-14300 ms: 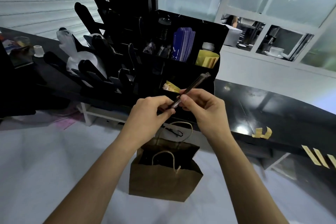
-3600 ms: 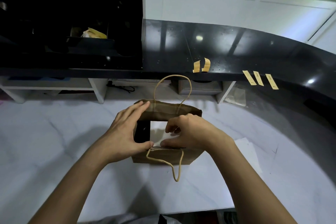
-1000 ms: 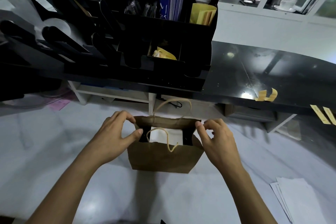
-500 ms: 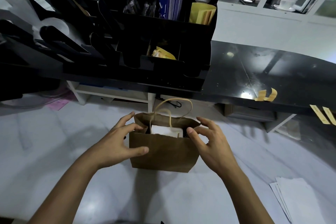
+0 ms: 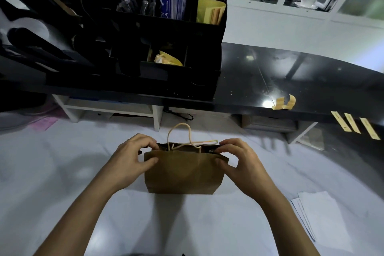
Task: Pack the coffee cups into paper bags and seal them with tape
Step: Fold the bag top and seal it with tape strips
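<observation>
The brown paper bag (image 5: pixel 182 170) is pinched shut at its top corners by both grips, left hand (image 5: pixel 133 160) and right hand (image 5: pixel 239 162); taping with the yellow tape strips (image 5: pixel 353 124) beyond the bag is judged to remain.

White worktop (image 5: pixel 62 183) open around paper bag (image 5: pixel 182 174); black shelf (image 5: pixel 270 81) overhangs behind, probably.

There is a single view, from a wide-angle camera on the person's head, looking forward and steeply down. The paper bag (image 5: pixel 182 172) sits near the middle of the frame, close below the lens, on a pale surface (image 5: pixel 62 172). Both forearms enter from the bottom edge and meet at the bag. Beyond the bag, higher in frame, runs a black shelf (image 5: pixel 291 81), with a black organiser (image 5: pixel 145 37) on it up and left of the bag. Straight lines bow toward the edges.
</observation>
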`<move>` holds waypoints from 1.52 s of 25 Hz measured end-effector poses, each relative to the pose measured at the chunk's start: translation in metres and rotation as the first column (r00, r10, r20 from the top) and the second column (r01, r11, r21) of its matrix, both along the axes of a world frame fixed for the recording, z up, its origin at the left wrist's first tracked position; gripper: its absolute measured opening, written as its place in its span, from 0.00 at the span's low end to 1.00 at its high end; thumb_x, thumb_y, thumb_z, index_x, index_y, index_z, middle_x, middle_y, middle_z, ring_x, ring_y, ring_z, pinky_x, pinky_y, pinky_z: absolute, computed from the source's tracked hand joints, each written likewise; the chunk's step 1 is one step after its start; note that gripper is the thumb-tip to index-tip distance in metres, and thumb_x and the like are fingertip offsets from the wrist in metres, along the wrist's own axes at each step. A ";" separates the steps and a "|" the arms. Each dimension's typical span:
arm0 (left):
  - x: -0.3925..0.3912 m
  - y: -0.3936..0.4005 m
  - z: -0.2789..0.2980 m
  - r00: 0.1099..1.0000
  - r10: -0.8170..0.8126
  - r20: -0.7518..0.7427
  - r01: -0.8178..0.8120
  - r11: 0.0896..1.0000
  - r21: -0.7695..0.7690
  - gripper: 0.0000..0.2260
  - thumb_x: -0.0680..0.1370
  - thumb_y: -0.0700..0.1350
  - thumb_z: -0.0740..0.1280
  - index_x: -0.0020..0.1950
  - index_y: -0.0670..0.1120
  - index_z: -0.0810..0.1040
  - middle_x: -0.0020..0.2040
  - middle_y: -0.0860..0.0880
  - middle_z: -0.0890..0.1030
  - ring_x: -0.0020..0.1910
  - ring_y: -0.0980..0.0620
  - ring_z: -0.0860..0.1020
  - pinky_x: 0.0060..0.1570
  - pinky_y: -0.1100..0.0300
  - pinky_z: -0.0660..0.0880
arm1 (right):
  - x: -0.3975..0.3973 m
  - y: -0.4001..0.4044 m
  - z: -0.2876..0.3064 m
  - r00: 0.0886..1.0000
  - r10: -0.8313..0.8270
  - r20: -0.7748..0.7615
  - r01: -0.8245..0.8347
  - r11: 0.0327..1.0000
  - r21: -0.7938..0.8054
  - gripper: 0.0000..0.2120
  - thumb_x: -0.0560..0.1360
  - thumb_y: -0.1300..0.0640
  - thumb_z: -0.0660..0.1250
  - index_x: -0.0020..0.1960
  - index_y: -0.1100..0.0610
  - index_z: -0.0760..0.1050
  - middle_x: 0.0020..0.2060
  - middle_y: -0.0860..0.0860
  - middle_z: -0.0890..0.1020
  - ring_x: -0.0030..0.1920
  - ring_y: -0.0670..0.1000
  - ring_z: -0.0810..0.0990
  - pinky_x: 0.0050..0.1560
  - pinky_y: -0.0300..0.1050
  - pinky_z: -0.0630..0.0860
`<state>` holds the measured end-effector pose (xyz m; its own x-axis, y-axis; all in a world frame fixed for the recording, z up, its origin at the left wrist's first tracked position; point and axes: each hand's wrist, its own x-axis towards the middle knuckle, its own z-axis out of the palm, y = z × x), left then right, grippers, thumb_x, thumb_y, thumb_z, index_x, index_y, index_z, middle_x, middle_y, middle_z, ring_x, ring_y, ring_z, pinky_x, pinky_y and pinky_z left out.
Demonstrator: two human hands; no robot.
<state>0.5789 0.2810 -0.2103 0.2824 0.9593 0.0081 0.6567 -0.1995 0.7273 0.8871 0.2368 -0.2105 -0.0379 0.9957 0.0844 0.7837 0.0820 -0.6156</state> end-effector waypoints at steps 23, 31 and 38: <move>0.060 -0.010 -0.006 0.995 0.065 0.076 -0.068 0.997 0.039 0.11 0.75 0.42 0.74 0.46 0.60 0.83 0.46 0.63 0.82 0.51 0.66 0.76 0.46 0.68 0.71 | 0.110 0.073 0.033 0.287 -0.676 -0.678 0.475 0.715 -0.512 0.18 0.84 0.48 0.61 0.52 0.62 0.81 0.39 0.55 0.84 0.45 0.54 0.85 0.58 0.53 0.81; 0.056 -0.014 -0.005 0.993 0.079 0.089 -0.080 0.997 0.012 0.11 0.75 0.41 0.75 0.47 0.59 0.83 0.47 0.66 0.80 0.52 0.65 0.76 0.48 0.67 0.71 | 0.126 0.111 0.036 0.146 -0.760 -0.633 0.358 0.637 -0.683 0.15 0.80 0.46 0.64 0.44 0.57 0.77 0.38 0.51 0.80 0.41 0.51 0.81 0.49 0.47 0.79; 0.054 -0.014 -0.006 0.993 0.077 0.094 -0.079 0.997 0.019 0.10 0.75 0.43 0.74 0.48 0.59 0.84 0.47 0.64 0.81 0.51 0.63 0.77 0.50 0.63 0.74 | 0.140 0.114 0.028 0.251 -0.764 -0.594 0.367 0.644 -0.672 0.11 0.81 0.57 0.63 0.41 0.58 0.76 0.20 0.46 0.75 0.34 0.45 0.80 0.40 0.41 0.75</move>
<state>0.6327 0.2675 -0.2163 0.2037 0.9776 0.0524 0.6006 -0.1671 0.7819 1.0272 0.3504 -0.1825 0.4318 0.6655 -0.6088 -0.3242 -0.5154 -0.7933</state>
